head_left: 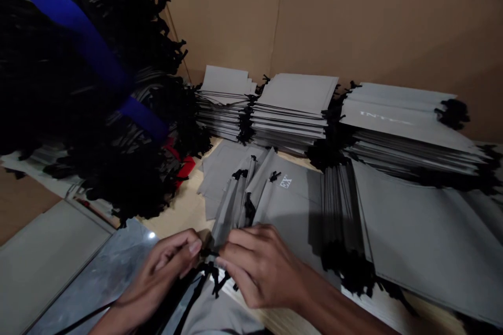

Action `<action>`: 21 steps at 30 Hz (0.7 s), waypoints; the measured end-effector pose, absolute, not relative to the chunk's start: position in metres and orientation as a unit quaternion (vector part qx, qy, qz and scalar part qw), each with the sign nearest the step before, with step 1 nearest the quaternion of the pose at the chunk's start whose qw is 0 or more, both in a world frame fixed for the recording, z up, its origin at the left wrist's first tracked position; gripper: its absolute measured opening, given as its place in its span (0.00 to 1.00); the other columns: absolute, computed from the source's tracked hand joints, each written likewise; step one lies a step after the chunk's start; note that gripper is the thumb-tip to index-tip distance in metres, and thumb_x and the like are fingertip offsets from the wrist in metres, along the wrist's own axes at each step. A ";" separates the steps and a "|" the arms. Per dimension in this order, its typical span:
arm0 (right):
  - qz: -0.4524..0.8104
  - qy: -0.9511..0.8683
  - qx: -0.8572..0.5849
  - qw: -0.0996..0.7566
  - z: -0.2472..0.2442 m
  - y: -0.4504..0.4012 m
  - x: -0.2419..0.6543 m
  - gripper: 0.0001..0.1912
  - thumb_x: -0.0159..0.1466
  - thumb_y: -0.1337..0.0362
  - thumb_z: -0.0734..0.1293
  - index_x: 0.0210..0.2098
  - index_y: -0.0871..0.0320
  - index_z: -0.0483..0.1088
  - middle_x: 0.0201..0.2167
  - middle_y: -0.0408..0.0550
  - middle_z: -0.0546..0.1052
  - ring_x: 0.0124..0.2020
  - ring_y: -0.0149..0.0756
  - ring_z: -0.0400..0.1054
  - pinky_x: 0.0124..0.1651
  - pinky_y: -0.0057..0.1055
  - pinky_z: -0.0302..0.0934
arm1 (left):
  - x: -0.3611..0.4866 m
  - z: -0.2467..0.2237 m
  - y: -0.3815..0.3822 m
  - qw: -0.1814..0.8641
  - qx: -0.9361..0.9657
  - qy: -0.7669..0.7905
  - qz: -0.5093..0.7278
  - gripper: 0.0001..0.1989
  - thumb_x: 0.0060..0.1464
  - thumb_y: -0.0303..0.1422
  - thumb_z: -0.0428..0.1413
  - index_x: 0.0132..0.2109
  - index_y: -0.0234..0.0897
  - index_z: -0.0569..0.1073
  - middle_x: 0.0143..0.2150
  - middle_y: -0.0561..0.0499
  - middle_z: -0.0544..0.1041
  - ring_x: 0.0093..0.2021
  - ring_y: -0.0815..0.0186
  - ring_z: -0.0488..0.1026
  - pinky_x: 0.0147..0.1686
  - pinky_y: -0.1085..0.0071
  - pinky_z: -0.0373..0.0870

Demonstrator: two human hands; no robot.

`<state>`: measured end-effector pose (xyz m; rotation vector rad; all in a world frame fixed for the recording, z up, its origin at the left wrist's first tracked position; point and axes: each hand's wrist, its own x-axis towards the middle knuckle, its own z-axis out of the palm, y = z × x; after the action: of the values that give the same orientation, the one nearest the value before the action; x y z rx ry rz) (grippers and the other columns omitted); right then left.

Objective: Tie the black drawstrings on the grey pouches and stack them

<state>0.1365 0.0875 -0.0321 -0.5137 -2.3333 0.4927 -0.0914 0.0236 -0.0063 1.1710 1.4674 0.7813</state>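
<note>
Near the lower middle of the head view, my left hand (167,261) is closed, thumb against curled fingers, at one end of a short black drawstring (210,253). My right hand (263,267) pinches the same cord from the other side. Knotted black cord ends dangle just below, between the hands. Right behind them stand folded grey fabric pouches (231,196) with black knots at their edges. A grey pouch printed with white "EX" letters (293,201) leans beyond my right hand. My right hand's fingers partly hide what they grip.
Stacks of grey pouches (291,97) line the cardboard wall (353,15). A printed stack (401,110) stands at right, with a large pouch (424,230) in front. Bundled black-knotted pouches with a blue strap (145,118) crowd the left. A grey board (51,267) lies lower left.
</note>
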 end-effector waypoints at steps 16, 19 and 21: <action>0.242 -0.887 -0.233 0.317 -0.030 0.090 0.137 0.13 0.77 0.61 0.61 0.38 0.54 0.75 0.34 0.40 0.77 0.29 0.31 0.69 0.32 0.32 0.57 | -0.108 -0.005 0.016 0.433 0.570 0.637 0.287 0.31 0.68 0.60 0.54 0.29 0.40 0.76 0.26 0.52 0.75 0.29 0.64 0.71 0.31 0.72 0.69; 0.256 -0.888 -0.227 0.308 -0.027 0.089 0.140 0.13 0.73 0.67 0.60 0.46 0.54 0.77 0.41 0.42 0.80 0.32 0.32 0.72 0.35 0.32 0.58 | -0.105 -0.003 0.010 0.413 0.571 0.630 0.327 0.27 0.71 0.56 0.52 0.34 0.41 0.79 0.27 0.53 0.77 0.29 0.63 0.74 0.32 0.73 0.73; 0.253 -0.892 -0.226 0.299 -0.025 0.089 0.141 0.16 0.70 0.70 0.60 0.50 0.53 0.77 0.45 0.42 0.81 0.33 0.31 0.72 0.36 0.32 0.58 | -0.104 -0.001 0.006 0.393 0.574 0.634 0.338 0.24 0.71 0.55 0.52 0.40 0.42 0.81 0.28 0.53 0.78 0.29 0.64 0.75 0.32 0.73 0.74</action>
<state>0.1409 0.0887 -0.0254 -0.6008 -2.3694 0.6710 -0.1036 0.0063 -0.0012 1.4560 1.6098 0.8567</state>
